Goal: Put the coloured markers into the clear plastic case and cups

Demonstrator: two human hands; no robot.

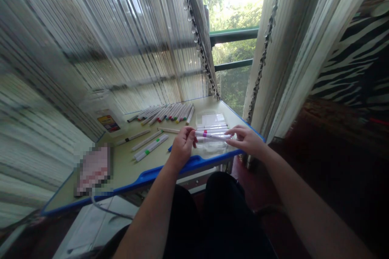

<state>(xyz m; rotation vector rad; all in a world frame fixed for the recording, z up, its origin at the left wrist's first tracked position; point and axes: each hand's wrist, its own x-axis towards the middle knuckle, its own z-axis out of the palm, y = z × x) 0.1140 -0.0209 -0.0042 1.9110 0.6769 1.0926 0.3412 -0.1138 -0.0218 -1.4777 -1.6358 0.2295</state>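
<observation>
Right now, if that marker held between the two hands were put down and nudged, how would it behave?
The marker spans straight between the left hand and right hand, so it is probably stiff and light. Its slim round barrel would likely roll on the table.

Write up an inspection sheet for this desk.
Surface: pale table with a blue rim.
Job's things: white marker with a pink band, held over a clear pouch of pens.
Clutter: row of markers at the far edge; loose markers mid-table; clear box with a label; blurred pink item.
Grips: left hand and right hand each pinch one end of the marker.
Cables: pale cord under the near edge.
Surroundings: striped curtains; window onto greenery.
</observation>
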